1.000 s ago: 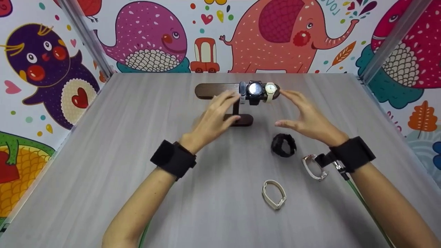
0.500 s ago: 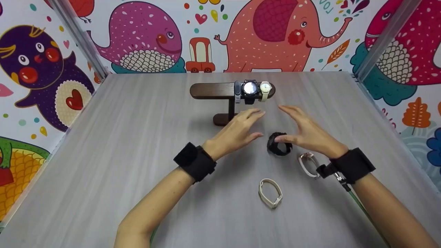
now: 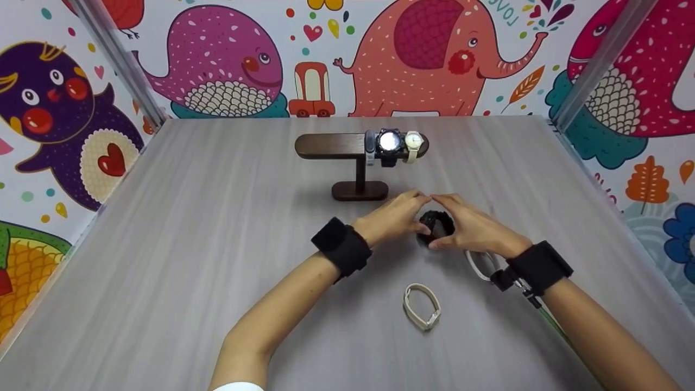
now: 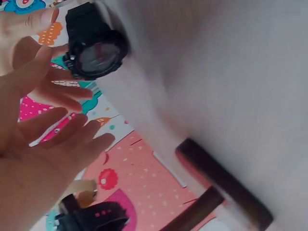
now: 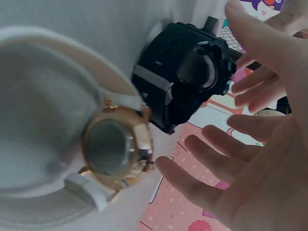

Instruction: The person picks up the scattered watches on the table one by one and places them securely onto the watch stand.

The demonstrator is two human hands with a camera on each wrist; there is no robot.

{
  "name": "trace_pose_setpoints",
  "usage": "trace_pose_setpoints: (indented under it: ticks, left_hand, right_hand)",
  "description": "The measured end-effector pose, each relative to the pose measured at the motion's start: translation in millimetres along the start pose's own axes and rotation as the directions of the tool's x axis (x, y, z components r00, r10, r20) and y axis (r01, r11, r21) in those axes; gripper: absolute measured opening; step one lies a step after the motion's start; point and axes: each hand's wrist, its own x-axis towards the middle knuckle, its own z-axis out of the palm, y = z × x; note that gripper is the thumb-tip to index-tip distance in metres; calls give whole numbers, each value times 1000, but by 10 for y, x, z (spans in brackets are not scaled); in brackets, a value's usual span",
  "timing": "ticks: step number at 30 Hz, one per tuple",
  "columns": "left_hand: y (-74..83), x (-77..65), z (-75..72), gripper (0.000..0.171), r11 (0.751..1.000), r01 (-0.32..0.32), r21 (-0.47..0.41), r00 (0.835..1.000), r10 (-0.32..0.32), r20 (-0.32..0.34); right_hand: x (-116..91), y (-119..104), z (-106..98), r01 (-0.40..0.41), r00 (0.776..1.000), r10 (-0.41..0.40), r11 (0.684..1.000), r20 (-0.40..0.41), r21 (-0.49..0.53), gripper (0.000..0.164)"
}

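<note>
Closely flanks black watch (image 4: 97,48) on table (image 3: 190,244) with left hand (image 3: 393,219) and right hand (image 3: 475,227), loosely spread, gripping nothing.

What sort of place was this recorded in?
Probably a purpose-built recording booth: cartoon-printed panels joined by silvery corner posts enclose a grey table on three sides, and a green cable trails from a black wristband.

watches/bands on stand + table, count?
6. On the stand: slim grey band, bright-faced black watch, cream watch. On the table: chunky black watch between the left hand and right hand, white-strapped watch beside it, cream band nearest the camera. The hands could hide more.
</note>
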Motion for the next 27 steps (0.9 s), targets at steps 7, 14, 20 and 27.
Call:
trace_pose_setpoints:
  ticks: [7, 14, 20, 27]
  left_hand:
    - [-55, 76, 142, 63, 997, 37, -73, 997, -32, 66]
    - [-68, 101, 217, 44, 991, -44, -128, 999, 46, 16]
    - [-78, 60, 230, 45, 991, -50, -125, 999, 49, -12]
    - [-91, -44, 253, 46, 984, -32, -173, 999, 26, -35]
  right_hand:
    - [-3, 63, 44, -4, 1000, 4, 1000, 5, -31, 89]
    - [22, 49, 52, -1, 1000, 1, 1000, -16, -3, 73]
    - [40, 12, 51, -13, 1000, 13, 1000, -18, 6, 67]
    - [5, -60, 108, -6, 1000, 7, 1000, -27, 22, 68]
